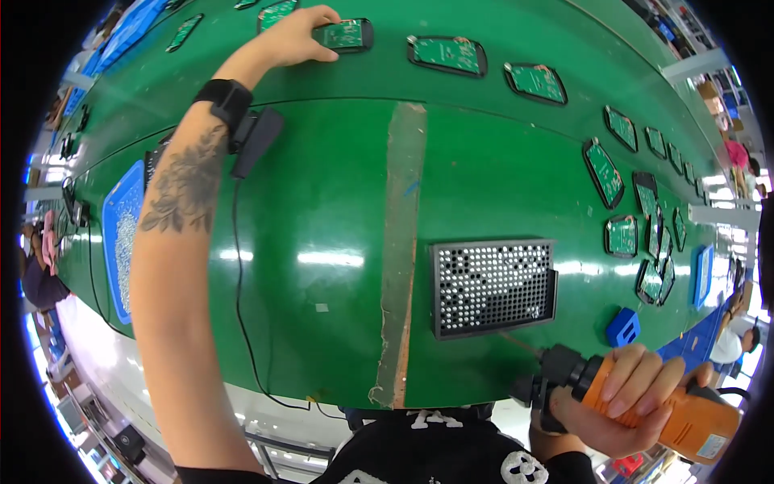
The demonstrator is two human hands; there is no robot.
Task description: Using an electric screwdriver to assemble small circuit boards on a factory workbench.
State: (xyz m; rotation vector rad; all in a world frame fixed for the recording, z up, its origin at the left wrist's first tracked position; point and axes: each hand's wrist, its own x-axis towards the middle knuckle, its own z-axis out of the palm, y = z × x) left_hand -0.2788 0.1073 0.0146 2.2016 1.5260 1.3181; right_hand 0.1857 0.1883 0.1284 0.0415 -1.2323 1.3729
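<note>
My left hand [300,36] reaches far across the green table and grips a black tray holding a green circuit board [345,35] on the far belt. A black wrist strap with a cable sits on that forearm. Near the table's front edge at the lower right, my right hand [625,399] is closed around an orange and black electric screwdriver [645,399], whose bit points up and left toward a black perforated screw tray [493,286].
More boards in black trays [447,55] line the far belt and curve down the right side. A blue tray of small screws [122,235] lies at the left. A small blue block [622,327] sits right of the perforated tray. A tape strip [401,242] runs down the table. Other people work at the edges.
</note>
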